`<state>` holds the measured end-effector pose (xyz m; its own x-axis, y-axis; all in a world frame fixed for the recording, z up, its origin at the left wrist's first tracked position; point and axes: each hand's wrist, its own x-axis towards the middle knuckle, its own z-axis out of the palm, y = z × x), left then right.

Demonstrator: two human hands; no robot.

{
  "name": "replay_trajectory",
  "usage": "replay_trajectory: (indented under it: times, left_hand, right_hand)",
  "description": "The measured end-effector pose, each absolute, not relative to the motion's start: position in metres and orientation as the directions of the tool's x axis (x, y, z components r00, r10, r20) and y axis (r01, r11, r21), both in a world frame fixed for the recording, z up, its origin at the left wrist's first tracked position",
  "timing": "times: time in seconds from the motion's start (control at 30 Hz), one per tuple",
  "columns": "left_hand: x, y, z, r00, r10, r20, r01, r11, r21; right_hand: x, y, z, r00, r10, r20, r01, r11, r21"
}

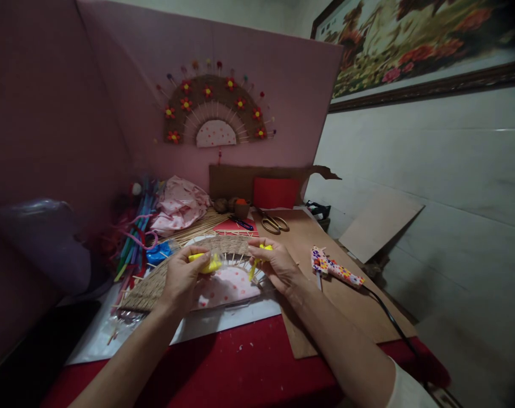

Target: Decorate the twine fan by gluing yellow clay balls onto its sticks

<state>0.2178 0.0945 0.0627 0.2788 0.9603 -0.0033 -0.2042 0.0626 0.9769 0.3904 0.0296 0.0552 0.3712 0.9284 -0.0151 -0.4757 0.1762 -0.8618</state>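
Observation:
My left hand (184,276) is closed on a lump of yellow modelling clay (212,264), part of it in see-through wrap. A smaller piece of yellow clay (252,270) is pinched in my right hand (273,263), with a thin strip hanging down from it. The two pieces are apart. Beneath both hands lies a half-round fan (144,292) of woven twine and thin sticks, its inner half-circle covered in pink dotted cloth (227,288). My hands and wrists hide parts of the fan.
A flower-patterned glue gun (333,269) with a black cord lies on brown cardboard (350,306) at right. Gold-handled scissors (276,224), crumpled pink cloth (181,204), coloured pipe cleaners (132,249) and a blue packet (158,253) lie behind. A finished-looking fan (212,93) hangs on the pink board.

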Motion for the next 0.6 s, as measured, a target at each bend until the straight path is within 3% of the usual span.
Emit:
replay_trajectory:
  times: [0.13, 0.23, 0.33, 0.47, 0.6]
  left_hand:
    - [0.225, 0.083, 0.055, 0.559, 0.823, -0.099, -0.033, 0.142, 0.989]
    - [0.234, 0.072, 0.051, 0.61, 0.787, -0.094, 0.094, 0.046, 0.995]
    - [0.239, 0.065, 0.053, 0.657, 0.753, 0.029, 0.101, -0.126, 0.987]
    - [0.236, 0.066, 0.058, 0.632, 0.773, 0.055, 0.077, -0.133, 0.988]
    - [0.23, 0.071, 0.054, 0.535, 0.831, 0.15, 0.167, -0.279, 0.946]
  right_hand:
    - [0.388, 0.03, 0.059, 0.328, 0.945, -0.016, -0.679, 0.223, -0.699]
    - [0.381, 0.029, 0.06, 0.253, 0.967, 0.027, -0.728, 0.209, -0.654]
    - [0.374, 0.028, 0.057, 0.22, 0.972, 0.081, -0.694, 0.214, -0.687]
    - [0.369, 0.025, 0.052, 0.224, 0.969, 0.108, -0.557, 0.218, -0.801]
    - [0.365, 0.021, 0.05, 0.084, 0.996, 0.008, -0.403, 0.042, -0.914]
